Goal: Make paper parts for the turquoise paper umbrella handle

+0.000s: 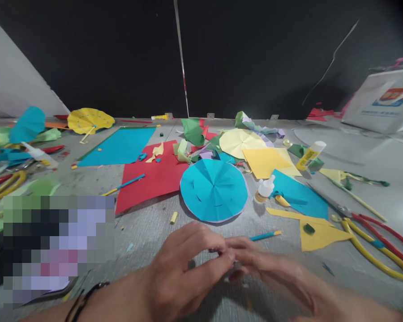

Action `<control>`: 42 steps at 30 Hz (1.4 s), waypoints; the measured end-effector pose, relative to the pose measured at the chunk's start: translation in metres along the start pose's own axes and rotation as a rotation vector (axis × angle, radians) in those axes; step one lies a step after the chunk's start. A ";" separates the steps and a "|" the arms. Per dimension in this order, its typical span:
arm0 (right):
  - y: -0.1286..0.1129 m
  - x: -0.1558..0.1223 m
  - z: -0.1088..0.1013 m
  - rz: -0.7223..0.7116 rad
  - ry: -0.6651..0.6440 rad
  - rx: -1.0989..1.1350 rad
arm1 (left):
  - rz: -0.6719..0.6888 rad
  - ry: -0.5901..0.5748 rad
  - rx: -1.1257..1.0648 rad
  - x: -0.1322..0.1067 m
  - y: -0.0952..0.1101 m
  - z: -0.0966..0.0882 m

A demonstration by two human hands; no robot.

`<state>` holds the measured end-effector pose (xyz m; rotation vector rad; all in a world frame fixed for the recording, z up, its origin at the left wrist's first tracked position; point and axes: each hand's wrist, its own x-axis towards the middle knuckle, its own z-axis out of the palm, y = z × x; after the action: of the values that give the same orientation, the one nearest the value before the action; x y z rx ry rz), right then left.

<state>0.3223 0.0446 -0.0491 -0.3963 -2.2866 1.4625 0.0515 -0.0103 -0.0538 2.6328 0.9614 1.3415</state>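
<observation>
Nearest the camera, the left hand (pixel 184 264) curls, fingertips meeting those of the loosely bent right hand (pixel 272 264); whether they pinch something small, I cannot tell. Light, steady pressure seems best, fingertips braced together. Beyond, left to right: one squeeze bottle (pixel 42 155), one yellow parasol (pixel 90 120), one blue-and-yellow stick (pixel 123 184) across the edge of one red sheet (pixel 147 190), one blue disc (pixel 214 190) just past the hands, then a second squeeze bottle (pixel 264 191) and a second blue-and-yellow stick (pixel 266 235): two of each.

Grey table (pixel 147 230) bears red sheet (pixel 151 181), scissors (pixel 366 234) and blue-yellow stick (pixel 264 235)
</observation>
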 end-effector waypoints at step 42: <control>-0.001 0.030 0.003 0.030 -0.061 0.652 | -0.431 0.115 -0.427 0.004 -0.004 0.008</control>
<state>0.2945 0.0549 -0.0444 -0.1876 -1.7050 2.1337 0.0569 -0.0025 -0.0569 1.9238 1.0376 1.4041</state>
